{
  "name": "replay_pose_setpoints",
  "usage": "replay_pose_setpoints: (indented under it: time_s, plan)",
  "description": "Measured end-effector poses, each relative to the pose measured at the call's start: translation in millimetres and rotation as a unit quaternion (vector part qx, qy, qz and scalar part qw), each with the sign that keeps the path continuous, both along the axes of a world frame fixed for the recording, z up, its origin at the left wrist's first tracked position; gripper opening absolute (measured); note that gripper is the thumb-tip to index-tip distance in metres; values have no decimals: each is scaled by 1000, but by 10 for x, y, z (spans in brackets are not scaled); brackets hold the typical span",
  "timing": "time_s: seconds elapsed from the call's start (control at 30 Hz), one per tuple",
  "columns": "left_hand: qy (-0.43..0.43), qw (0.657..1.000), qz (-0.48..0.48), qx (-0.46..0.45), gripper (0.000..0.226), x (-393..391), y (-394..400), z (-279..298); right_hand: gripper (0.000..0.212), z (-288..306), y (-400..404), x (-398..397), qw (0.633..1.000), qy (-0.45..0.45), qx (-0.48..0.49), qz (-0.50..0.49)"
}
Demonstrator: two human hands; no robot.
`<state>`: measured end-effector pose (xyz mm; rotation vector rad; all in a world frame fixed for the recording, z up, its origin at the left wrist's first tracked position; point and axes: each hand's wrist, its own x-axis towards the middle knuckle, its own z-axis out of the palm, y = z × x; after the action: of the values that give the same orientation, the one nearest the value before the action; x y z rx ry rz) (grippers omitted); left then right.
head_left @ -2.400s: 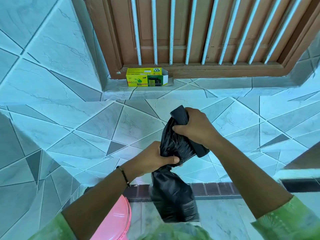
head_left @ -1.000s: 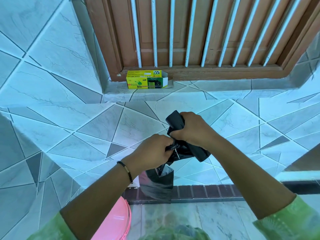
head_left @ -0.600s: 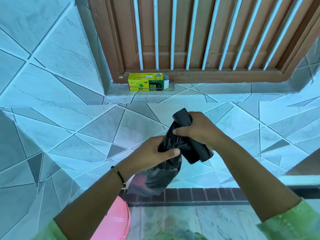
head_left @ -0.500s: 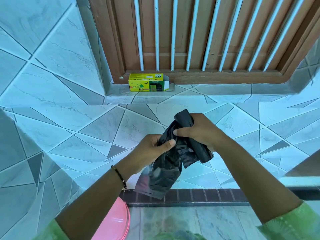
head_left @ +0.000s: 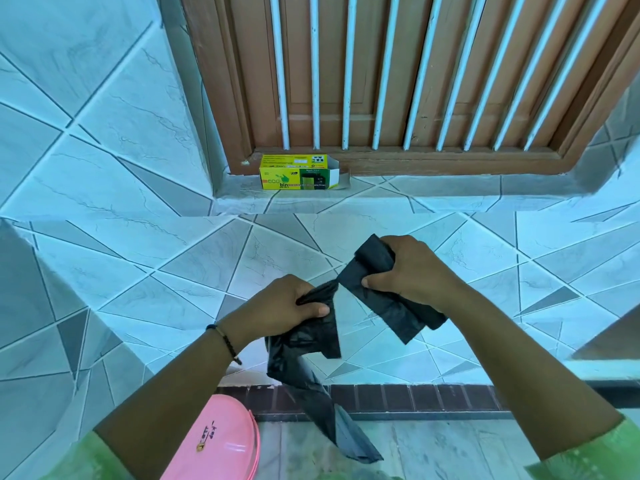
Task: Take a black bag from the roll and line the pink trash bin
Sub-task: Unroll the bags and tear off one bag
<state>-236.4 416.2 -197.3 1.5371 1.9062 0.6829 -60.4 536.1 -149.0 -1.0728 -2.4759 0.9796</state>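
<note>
My right hand (head_left: pixel 412 271) grips the roll of black bags (head_left: pixel 384 299) in front of the tiled wall. My left hand (head_left: pixel 284 308) is closed on one black bag (head_left: pixel 304 355) that hangs down crumpled from my fist, its tail reaching the floor area. A thin twisted strip of black plastic joins the bag to the roll between my hands. The pink trash bin (head_left: pixel 221 448) shows its lid at the bottom left, below my left forearm; its body is hidden.
A yellow and green bin-bag box (head_left: pixel 298 176) stands open on the tiled ledge under a brown wooden window frame with white bars (head_left: pixel 381 81). A dark brick strip (head_left: pixel 415 398) runs along the base of the wall.
My hands have pulled apart, the left going down and left with the bag, the right staying up with the roll. The bag has stretched out and hangs longer.
</note>
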Motion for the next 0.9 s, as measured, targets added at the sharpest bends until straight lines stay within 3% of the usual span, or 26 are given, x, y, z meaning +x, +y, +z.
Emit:
replay_pose_setpoints:
  time_s: [0.17,0.23,0.3,0.43,0.63,0.77,0.9]
  plan:
    - [-75,997,-14,-19,42,-65,-29,18,28,33,22,34,999,6,-23,25]
    - [-124,992,-9,10,50,-23,-16,12,29,24,23,20,998,19,-48,31]
    - [-128,991,9,47,41,-7,-7,-4,28,22,43,33,997,25,-69,32]
    - [-10,998,-6,65,37,-30,6,-6,27,19,104,92,995,8,-93,46]
    - [82,994,-24,64,39,-126,12,55,19,-41,101,146,992,4,-112,57]
    - [227,973,2,39,36,-447,-111,55,20,-23,290,395,995,64,-71,-37]
    - [164,983,56,58,32,-605,-179,20,16,-16,428,572,957,201,-162,-132]
